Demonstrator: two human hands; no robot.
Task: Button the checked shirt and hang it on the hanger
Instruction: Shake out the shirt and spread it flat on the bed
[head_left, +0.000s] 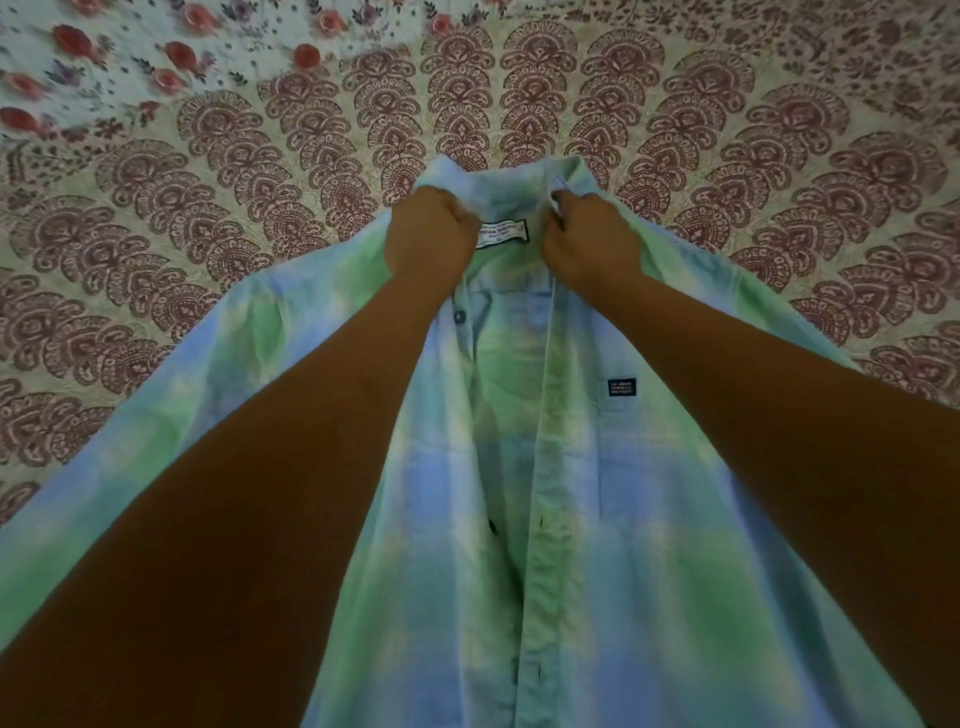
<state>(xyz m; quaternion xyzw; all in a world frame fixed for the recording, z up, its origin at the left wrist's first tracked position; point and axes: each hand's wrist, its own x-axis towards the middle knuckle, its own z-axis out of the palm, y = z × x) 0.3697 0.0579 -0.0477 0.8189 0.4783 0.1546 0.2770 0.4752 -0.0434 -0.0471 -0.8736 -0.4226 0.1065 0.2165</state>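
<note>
The checked shirt (587, 519), pale blue and green, lies front up on the bed with its collar at the far end. Its front is open along the placket; dark buttons show on the left edge. My left hand (428, 236) grips the left side of the collar in a fist. My right hand (584, 244) pinches the right collar edge near the top buttonhole. A white neck label (503, 234) shows between the two hands. A small dark tag (622, 388) sits on the right chest. No hanger is in view.
A cream bedsheet (260, 171) with a dark red paisley print covers the bed all around the shirt. A second cloth with red flowers (130, 62) lies at the far left.
</note>
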